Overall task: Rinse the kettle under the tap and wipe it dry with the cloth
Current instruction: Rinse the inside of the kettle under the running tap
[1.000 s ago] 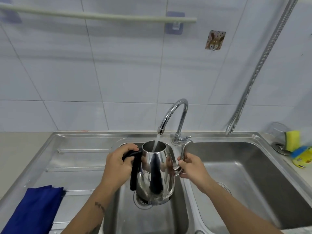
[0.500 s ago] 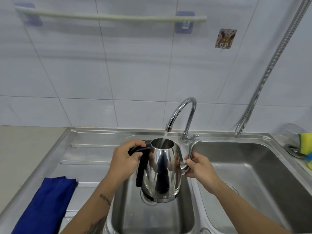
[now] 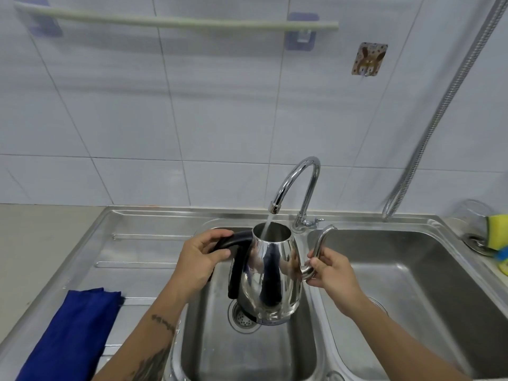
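Observation:
A shiny steel kettle [image 3: 270, 273] with a black handle hangs upright over the left sink basin [image 3: 247, 350]. The chrome tap [image 3: 299, 182] runs, and its stream falls into the kettle's open top. My left hand [image 3: 199, 261] grips the black handle at the kettle's left. My right hand [image 3: 331, 272] holds the curved spout low on its right side. A folded blue cloth [image 3: 72, 334] lies on the drainboard at the lower left, apart from both hands.
The right basin [image 3: 428, 273] sits beside the kettle. A yellow sponge [image 3: 497, 233] and a glass jar [image 3: 472, 210] stand at the far right rim. A flexible metal hose [image 3: 439, 111] runs up the tiled wall. A rail [image 3: 176, 22] is mounted high on the wall.
The kettle stays under the running stream in both hands. The view has shifted a little, so the sink and hands sit further right in the frame.

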Demonstrator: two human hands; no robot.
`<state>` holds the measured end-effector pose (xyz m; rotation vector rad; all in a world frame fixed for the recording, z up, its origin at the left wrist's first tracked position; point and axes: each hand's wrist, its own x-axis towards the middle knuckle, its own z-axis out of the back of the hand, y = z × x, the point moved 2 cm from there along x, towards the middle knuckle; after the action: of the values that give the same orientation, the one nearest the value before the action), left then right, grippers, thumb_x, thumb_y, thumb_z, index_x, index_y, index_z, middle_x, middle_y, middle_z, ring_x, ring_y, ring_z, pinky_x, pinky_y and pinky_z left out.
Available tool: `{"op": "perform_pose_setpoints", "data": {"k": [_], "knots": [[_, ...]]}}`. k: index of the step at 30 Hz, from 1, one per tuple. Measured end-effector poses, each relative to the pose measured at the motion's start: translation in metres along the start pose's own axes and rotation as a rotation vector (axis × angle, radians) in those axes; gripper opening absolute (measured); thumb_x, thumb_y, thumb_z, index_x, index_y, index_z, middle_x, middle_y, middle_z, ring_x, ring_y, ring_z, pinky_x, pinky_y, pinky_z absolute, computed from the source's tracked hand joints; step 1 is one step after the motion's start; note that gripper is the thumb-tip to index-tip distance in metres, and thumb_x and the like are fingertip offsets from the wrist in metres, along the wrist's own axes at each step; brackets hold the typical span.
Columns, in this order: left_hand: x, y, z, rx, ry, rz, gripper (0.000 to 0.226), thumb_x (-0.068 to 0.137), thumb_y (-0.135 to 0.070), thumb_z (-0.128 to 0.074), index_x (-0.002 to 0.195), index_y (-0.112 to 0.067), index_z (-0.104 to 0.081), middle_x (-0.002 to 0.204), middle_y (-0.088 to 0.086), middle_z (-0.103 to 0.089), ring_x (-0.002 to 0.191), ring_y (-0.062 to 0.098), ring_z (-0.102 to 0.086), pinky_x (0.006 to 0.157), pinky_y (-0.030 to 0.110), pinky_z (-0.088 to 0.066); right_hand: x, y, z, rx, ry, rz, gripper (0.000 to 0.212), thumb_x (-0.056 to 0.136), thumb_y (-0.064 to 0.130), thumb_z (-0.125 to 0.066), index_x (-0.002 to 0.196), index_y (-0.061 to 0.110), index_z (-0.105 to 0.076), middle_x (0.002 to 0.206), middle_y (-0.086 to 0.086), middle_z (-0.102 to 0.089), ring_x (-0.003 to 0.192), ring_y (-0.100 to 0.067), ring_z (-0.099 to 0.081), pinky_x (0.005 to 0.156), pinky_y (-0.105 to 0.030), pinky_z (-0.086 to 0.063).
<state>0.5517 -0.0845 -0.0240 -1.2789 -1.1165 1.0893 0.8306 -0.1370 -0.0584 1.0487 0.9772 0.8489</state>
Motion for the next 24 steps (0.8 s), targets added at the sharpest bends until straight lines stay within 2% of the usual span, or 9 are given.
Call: {"op": "perform_pose_setpoints", "data": {"k": [8,11,17,22,24], "knots": [[0.003,0.005,0.004,-0.024,0.053,0.122,0.038,0.078,0.012,-0.07,0.104,-0.015,-0.074,0.095,0.0,-0.077,0.092,0.013,-0.072,0.077,0.017,-0.053,0.008,0.002,0.003,-0.034,-0.016,-0.041,0.017,0.098,0.0,-0.051,0.094,0.008,-0.066,0.084,-0.014,-0.068,0.074,-0.026,-0.068,0.068,-0.041,-0.061],[0.005,0.005,0.005,-0.038,0.062,0.144,0.04,0.077,0.014,-0.069,0.104,-0.016,-0.073,0.097,0.005,-0.077,0.094,0.02,-0.073,0.084,0.024,-0.053,0.011,0.004,0.004,-0.049,-0.013,-0.046,0.017,0.099,0.001,-0.052,0.093,0.01,-0.066,0.084,-0.014,-0.07,0.072,-0.026,-0.069,0.062,-0.036,-0.058],[0.004,0.009,0.005,-0.011,0.074,0.129,0.04,0.079,0.014,-0.068,0.104,-0.017,-0.072,0.1,0.007,-0.077,0.098,0.026,-0.072,0.088,0.029,-0.052,0.013,0.002,0.004,-0.038,-0.006,-0.063,0.016,0.099,0.002,-0.052,0.094,0.008,-0.066,0.084,-0.015,-0.069,0.074,-0.027,-0.07,0.068,-0.041,-0.061],[0.005,0.009,-0.002,0.162,-0.038,-0.008,0.037,0.077,0.008,-0.074,0.1,-0.02,-0.071,0.099,0.0,-0.075,0.098,0.009,-0.07,0.091,0.023,-0.052,0.012,0.003,-0.006,-0.001,-0.018,-0.073,0.016,0.099,0.0,-0.051,0.094,0.006,-0.065,0.089,-0.017,-0.073,0.074,-0.026,-0.071,0.063,-0.038,-0.061],[0.006,0.01,-0.007,0.188,-0.101,-0.047,0.036,0.075,0.007,-0.076,0.096,-0.023,-0.07,0.097,-0.002,-0.075,0.095,0.008,-0.07,0.09,0.022,-0.051,0.013,0.005,-0.007,0.0,-0.009,-0.068,0.016,0.098,0.0,-0.05,0.094,0.006,-0.065,0.09,-0.017,-0.072,0.077,-0.026,-0.071,0.066,-0.04,-0.063]]}}
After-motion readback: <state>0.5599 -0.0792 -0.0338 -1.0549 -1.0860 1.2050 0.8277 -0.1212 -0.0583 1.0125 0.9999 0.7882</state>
